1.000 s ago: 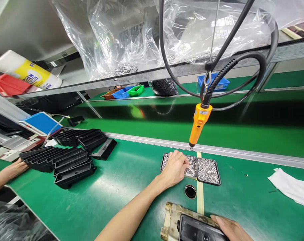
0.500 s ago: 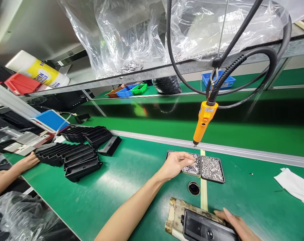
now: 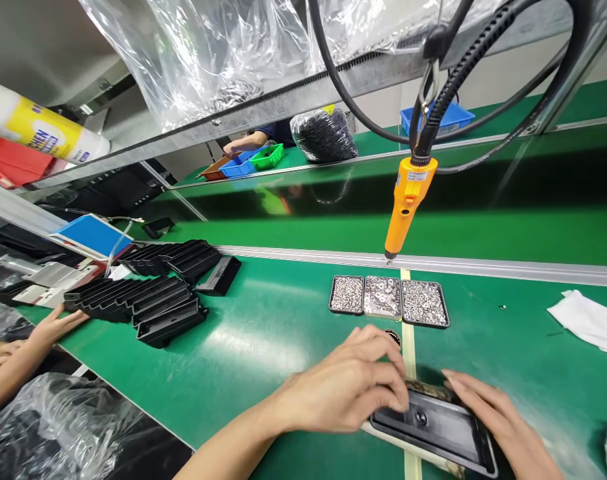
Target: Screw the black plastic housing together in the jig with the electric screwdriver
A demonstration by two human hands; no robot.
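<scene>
Black housing [image 3: 436,430] lies flat on the green counter [image 3: 263,333] right before you; your left hand [image 3: 351,387] pinches down at its near edge, perhaps on a screw, your right hand [image 3: 498,420] rests open alongside. Beyond, three trays [image 3: 388,302] hold silvery fasteners.

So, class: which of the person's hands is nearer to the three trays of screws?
Left. The left hand lies just below the trays, fingertips on the black part. The right hand rests at that part's right end, farther from them.
</scene>
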